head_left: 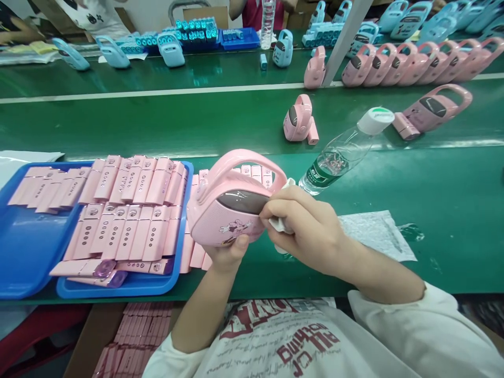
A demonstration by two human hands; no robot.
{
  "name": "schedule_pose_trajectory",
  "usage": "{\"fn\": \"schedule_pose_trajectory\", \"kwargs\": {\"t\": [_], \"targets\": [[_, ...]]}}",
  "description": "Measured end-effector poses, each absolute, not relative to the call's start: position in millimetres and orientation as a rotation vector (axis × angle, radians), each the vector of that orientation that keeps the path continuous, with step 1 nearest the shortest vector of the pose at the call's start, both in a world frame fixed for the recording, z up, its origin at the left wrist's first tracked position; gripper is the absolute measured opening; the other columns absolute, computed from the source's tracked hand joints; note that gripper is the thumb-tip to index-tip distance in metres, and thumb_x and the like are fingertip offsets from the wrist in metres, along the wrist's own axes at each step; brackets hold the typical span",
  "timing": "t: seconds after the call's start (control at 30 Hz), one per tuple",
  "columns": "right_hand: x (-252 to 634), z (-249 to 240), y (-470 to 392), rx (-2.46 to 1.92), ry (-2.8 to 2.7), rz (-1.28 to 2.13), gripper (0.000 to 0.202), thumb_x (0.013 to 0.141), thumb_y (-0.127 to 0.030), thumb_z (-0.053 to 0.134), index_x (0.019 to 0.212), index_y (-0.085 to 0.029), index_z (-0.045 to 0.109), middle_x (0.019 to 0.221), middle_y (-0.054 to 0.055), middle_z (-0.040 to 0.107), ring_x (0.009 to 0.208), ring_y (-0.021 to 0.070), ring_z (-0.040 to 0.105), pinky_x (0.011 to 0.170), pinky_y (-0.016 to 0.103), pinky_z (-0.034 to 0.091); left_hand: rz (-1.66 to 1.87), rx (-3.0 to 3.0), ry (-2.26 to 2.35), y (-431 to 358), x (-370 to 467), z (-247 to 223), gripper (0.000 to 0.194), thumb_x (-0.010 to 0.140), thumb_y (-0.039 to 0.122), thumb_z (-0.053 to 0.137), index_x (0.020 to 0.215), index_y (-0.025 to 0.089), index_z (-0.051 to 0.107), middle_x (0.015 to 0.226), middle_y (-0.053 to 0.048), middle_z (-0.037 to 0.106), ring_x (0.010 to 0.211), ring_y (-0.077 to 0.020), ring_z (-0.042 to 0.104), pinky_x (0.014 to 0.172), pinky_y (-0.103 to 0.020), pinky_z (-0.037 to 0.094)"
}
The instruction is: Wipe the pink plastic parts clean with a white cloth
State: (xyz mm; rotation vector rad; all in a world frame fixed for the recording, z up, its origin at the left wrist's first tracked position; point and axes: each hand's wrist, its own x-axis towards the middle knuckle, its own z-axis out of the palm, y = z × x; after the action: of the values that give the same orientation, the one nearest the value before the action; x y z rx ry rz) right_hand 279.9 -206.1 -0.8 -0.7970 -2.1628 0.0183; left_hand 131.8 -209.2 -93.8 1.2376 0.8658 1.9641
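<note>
A pink portable speaker (232, 207) with a loop handle, a dark glossy oval panel and a cartoon print is held up over the green bench. My left hand (226, 257) grips it from below, the thumb on its lower front edge. My right hand (311, 223) is closed on a crumpled white cloth (281, 224), its fingertips against the right end of the dark panel. Part of the cloth also shows behind the speaker's handle. Left of the speaker, pink microphones (155, 231) lie in rows in a blue tray (173, 281).
Another blue tray (23, 257) overlaps at the left. A tilted-looking water bottle (334, 157) and a pale sheet (378, 233) are on the right. Pink speakers (299, 121) and blue speakers (283, 48) stand farther back. Other people (252, 13) are across the bench (157, 121).
</note>
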Motion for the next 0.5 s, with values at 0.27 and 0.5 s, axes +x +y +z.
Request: {"fn": "schedule_pose_trajectory", "kwargs": {"t": [0.27,0.5], "targets": [[282.3,2.0,-207.4,-0.800,-2.113,0.107,0.015,0.082,-0.005,0.050,0.088,-0.019,0.052,0.081,0.002,0.061,0.072,0.0096,0.057,0.060,0.020,0.047,2.033,1.127,0.859,-208.1,135.9,-82.6,0.051,0.070,0.044,0.072,0.117,0.030,0.059,0.112,-0.004,0.062,0.112,-0.0274,0.056,0.096,-0.045,0.047],[282.1,0.2,-206.7,-0.778,-2.111,0.015,0.006,0.086,-0.014,0.056,0.091,-0.018,0.057,0.081,0.002,0.065,0.071,0.0088,0.061,0.059,0.019,0.048,1.952,1.267,0.847,-210.4,129.7,-95.6,0.054,0.074,0.045,0.069,0.124,0.032,0.053,0.115,-0.005,0.061,0.112,-0.0260,0.057,0.095,-0.044,0.048]]}}
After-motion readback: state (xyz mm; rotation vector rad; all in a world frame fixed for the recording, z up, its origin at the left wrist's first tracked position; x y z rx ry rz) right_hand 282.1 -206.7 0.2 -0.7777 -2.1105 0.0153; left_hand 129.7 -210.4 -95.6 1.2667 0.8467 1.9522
